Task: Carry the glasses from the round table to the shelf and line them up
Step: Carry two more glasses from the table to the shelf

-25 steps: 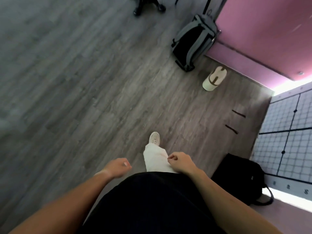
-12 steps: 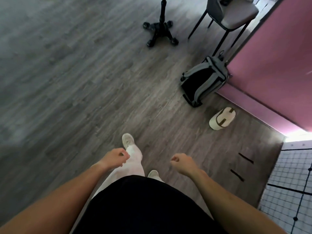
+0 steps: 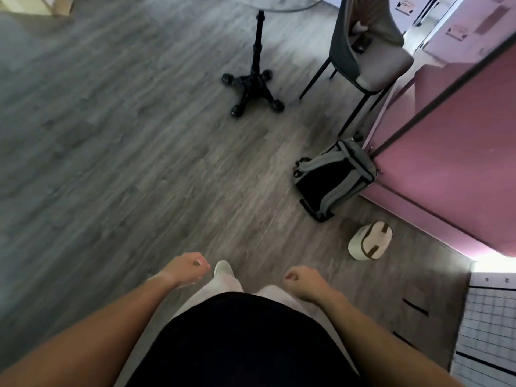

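Note:
The round table [image 3: 279,4] shows only its pale front rim at the top edge, on a black pedestal with a four-footed base [image 3: 252,90]. No glasses are in view, and the shelf is out of sight. My left hand [image 3: 185,268] and my right hand [image 3: 303,280] hang low in front of my body, both loosely curled into fists with nothing in them. They are well short of the table, above the grey wood floor.
A grey chair [image 3: 365,57] stands right of the table. A grey and black backpack [image 3: 333,178] leans on the pink wall [image 3: 446,169], with a white pouch [image 3: 370,244] on the floor beside it. A gridded white panel [image 3: 491,331] sits bottom right.
The view has swung forward: the table base, then its rim and the chair, have come into sight, and the backpack has slid down the frame. Both hands stay curled and empty.

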`<state>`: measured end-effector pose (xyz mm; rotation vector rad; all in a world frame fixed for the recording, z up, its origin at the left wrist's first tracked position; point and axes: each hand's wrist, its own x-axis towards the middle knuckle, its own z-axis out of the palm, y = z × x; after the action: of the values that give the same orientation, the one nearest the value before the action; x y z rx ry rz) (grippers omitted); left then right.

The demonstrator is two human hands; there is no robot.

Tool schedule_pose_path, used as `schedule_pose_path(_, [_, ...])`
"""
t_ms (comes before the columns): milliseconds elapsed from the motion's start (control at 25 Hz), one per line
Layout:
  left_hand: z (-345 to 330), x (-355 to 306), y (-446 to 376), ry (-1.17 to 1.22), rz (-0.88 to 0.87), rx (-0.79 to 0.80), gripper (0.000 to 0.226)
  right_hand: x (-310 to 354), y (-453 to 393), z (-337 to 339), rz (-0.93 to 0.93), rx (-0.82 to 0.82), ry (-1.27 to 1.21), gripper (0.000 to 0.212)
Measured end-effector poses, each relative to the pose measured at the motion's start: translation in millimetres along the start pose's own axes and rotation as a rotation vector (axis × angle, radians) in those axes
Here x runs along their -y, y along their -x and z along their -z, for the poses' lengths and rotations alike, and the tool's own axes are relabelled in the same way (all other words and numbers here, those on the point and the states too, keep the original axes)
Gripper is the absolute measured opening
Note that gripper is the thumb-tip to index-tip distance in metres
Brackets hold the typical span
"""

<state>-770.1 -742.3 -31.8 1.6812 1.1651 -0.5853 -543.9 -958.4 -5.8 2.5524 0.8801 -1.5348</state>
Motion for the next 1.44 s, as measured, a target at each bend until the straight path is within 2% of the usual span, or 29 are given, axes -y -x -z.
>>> schedule_pose_path(120, [58.2,-29.2,-36.2,-0.041,-0.051,-0.039,0.012,41.8,-31.7,54.8,0.017,-0.107,-0.161,0.018])
schedule_pose_path(200, [83.4,-46.7,-59.7,-0.048,-0.056,-0.033,0.014,66.0,-52.2,76.7,0.01,-0.108,-0.206,0.018])
schedule_pose_path(400, [135.6,-85.3,-111.7,-0.082,-0.02,0.097,0.012,103.5,-108.1,139.7,-0.003,0.054,-0.133,0.022])
schedule_pose_path(560, [195.1,-133.1,-173.6,-0.058,-0.015,0.044,0.013,128.7,-175.5,218.4,0.005,-0.002,-0.096,0.026])
schedule_pose_path(720, [250.3,-194.6,-225.9,-0.058,-0.005,-0.006,0.012,155.9,-226.1,297.2,0.05,0.026,-0.032,0.035])
schedule_pose_path(1000, [320.1,-292.4,-308.9,-0.01,-0.032,-0.078,0.01,200.3,-297.4,419.7,0.091,-0.007,0.032,0.032])
schedule_pose_path(1200, [376.3,-328.6,-368.5,-0.004,0.007,0.002,0.014,230.7,-353.6,472.5,0.058,0.069,0.043,0.035])
schedule_pose_path(1440, [479.0,-390.8,-464.1,-0.12,-0.063,0.001,0.012,298.3,-426.1,564.4,0.03,0.018,-0.02,0.038])
